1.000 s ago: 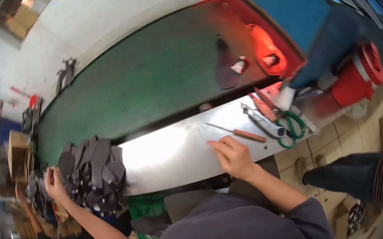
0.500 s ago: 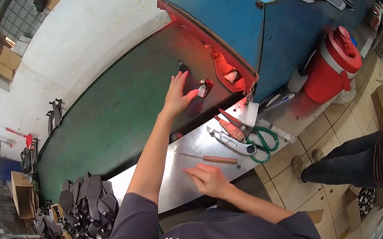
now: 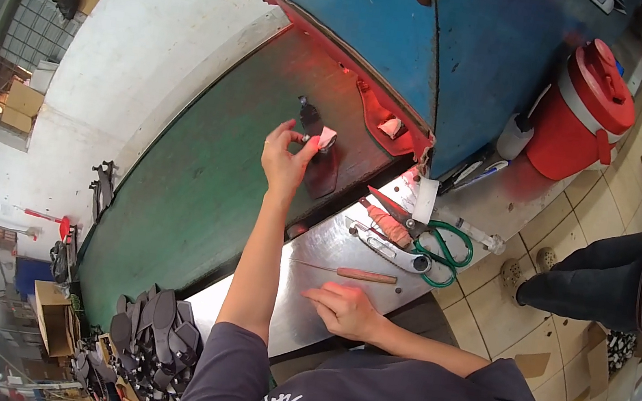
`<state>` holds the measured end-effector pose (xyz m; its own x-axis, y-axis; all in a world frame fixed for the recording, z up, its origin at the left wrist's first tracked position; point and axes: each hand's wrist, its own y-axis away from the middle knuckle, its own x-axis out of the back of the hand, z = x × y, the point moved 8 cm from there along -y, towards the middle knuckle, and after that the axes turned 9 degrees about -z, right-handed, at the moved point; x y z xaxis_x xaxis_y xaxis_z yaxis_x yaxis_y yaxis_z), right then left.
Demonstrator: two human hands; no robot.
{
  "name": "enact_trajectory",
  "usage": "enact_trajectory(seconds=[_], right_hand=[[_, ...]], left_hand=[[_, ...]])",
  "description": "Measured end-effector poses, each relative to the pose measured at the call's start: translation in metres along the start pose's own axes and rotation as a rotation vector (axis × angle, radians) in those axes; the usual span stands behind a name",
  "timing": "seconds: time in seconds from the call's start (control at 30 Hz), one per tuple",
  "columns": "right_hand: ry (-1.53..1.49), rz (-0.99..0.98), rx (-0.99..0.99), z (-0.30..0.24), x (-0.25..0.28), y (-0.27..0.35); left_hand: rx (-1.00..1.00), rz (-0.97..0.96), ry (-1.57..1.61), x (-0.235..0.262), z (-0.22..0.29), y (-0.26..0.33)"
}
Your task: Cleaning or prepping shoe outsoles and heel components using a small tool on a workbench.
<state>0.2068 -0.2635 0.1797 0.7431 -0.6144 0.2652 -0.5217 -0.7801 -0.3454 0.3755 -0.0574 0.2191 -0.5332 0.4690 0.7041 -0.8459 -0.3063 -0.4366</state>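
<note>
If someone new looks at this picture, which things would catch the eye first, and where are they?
The left hand reaches up over the dark green belt surface and pinches a small pink piece beside a dark sole-shaped part, under the red glow of the big blue metal machine. The right hand rests flat on the shiny steel table, near a wooden-handled awl and green-handled scissors. A red drink cooler stands at the upper right.

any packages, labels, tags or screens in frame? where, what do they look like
White paper tag: hangs from the blue machine's lower corner, plain rectangular strip.
Brown cardboard boxes: far left by the white wall, stacked, flat-sided.
Open cardboard box: lower left on the floor, tan.
No screens visible.
</note>
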Motion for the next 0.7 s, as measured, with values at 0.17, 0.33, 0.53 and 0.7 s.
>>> enact_trajectory(seconds=[0.17, 0.33, 0.53, 0.7], right_hand=[[-0.017, 0.016, 0.011, -0.003, 0.0, -0.001], [-0.007, 0.042, 0.025, -0.008, -0.002, 0.001], [0.066, -0.007, 0.067, -0.02, -0.012, 0.005], [-0.245, 0.11, -0.117, -0.028, 0.022, 0.011]], left_hand=[[0.043, -0.107, -0.185, -0.019, -0.023, 0.03], [0.056, -0.05, -0.098, -0.027, -0.019, 0.044], [-0.049, 0.201, 0.29, 0.032, -0.003, 0.026], [0.197, 0.074, 0.979, 0.081, 0.043, 0.073]])
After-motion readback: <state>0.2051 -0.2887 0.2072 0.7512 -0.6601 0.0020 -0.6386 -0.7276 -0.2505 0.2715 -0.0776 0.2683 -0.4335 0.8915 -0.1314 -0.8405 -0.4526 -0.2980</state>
